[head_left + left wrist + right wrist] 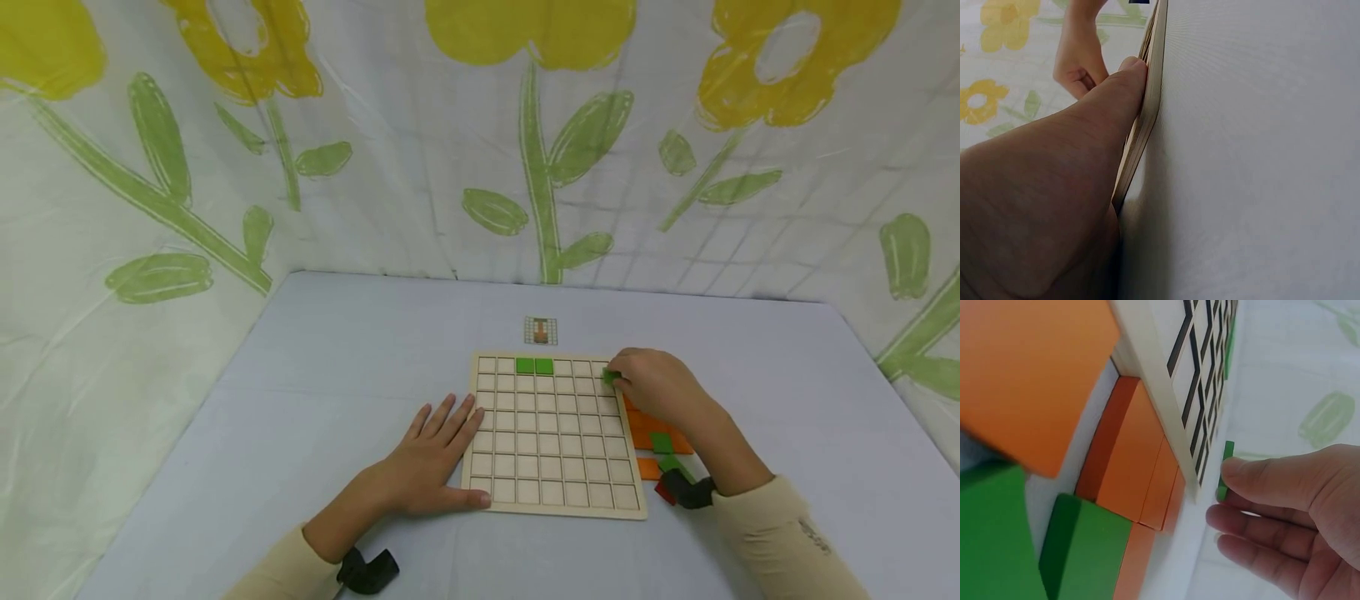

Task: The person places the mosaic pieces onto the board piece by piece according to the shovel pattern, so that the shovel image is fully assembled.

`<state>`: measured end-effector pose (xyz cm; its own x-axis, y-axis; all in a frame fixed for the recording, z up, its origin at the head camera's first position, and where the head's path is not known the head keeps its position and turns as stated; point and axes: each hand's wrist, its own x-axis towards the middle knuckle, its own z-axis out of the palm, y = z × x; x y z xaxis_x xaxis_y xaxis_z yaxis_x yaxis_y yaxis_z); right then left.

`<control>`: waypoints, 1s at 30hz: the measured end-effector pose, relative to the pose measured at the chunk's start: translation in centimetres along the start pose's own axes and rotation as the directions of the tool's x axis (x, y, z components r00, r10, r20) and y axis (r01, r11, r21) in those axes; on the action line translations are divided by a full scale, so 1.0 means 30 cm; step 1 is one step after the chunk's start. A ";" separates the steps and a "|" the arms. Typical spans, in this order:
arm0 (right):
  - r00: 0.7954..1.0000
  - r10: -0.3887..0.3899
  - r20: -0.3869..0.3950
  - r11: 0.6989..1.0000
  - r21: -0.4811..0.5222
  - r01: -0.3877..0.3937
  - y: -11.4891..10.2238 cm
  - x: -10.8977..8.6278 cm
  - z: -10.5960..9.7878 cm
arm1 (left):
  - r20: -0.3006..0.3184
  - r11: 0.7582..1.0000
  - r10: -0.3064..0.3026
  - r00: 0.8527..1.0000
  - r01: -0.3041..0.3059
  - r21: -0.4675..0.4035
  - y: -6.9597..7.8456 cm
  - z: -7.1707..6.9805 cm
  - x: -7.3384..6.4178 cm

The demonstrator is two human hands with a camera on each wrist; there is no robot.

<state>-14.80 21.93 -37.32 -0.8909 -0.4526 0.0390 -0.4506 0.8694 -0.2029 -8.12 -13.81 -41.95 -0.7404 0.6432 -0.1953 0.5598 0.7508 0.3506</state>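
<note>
A light wooden grid board (538, 447) lies on the table, with two green square tiles (534, 366) side by side in its far row. My left hand (429, 468) rests at the board's left side, fingers spread and fingertips on the frame. In the left wrist view its thumb (1127, 78) lies along the board's near edge. Over the far right corner, my right hand (654, 385) pinches another green tile (1227, 469) between thumb and finger. The right wrist view shows this tile held edge-on, beside the board's end.
Orange tiles (643, 429) lie along the board's right side, with loose green tiles (662, 442) on and beside them. A red piece (664, 492) is partly covered by the black wrist camera. Beyond the board lies a small pattern card (540, 331). A flower-printed curtain (405, 192) hangs behind the table.
</note>
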 end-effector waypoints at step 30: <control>0.998 -0.051 -0.021 0.999 0.004 0.051 -0.017 0.056 0.009 | 0.001 1.000 0.006 1.000 -0.007 0.014 0.001 0.000 0.001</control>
<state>-16.05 20.67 -37.42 -0.8677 -0.4921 0.0697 -0.4953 0.8443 -0.2045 -8.12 -13.78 -41.94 -0.7362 0.6483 -0.1944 0.5699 0.7487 0.3386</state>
